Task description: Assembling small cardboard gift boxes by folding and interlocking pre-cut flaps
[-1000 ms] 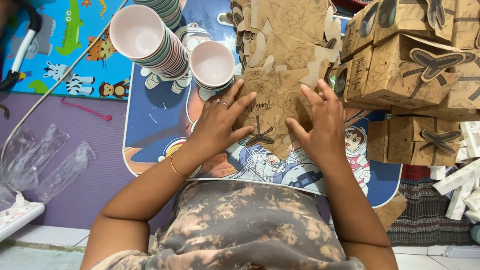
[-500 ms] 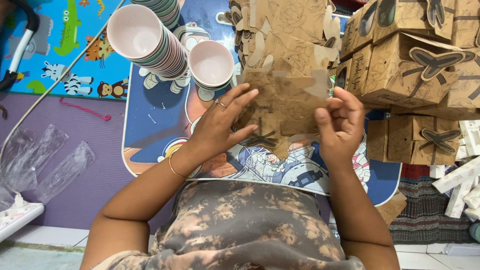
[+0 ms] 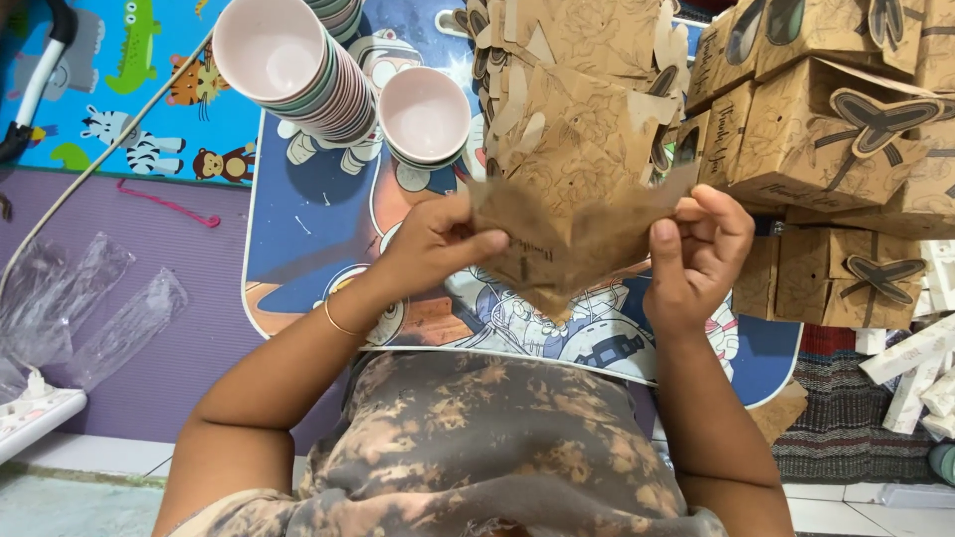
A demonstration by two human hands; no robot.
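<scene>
A flat brown cardboard box blank (image 3: 567,234) is lifted off the pile between both hands, above a small blue table with cartoon astronaut prints (image 3: 318,229). My left hand (image 3: 433,244) pinches its left edge, and my right hand (image 3: 696,259) grips its right edge with fingers curled. Just beyond it lies a stack of the same flat brown blanks (image 3: 577,70). A thin gold bangle sits on my left wrist.
Two stacks of pink bowls (image 3: 288,65) (image 3: 426,114) stand on the table's far left. Folded brown boxes with butterfly-shaped closures (image 3: 846,139) pile up at the right. Clear plastic wrappers (image 3: 90,308) lie on the purple mat at left, white packets (image 3: 915,368) at far right.
Both hands were pressing flat on the blank a second ago. They have since pinched its edges and lifted it toward me, folding it slightly.
</scene>
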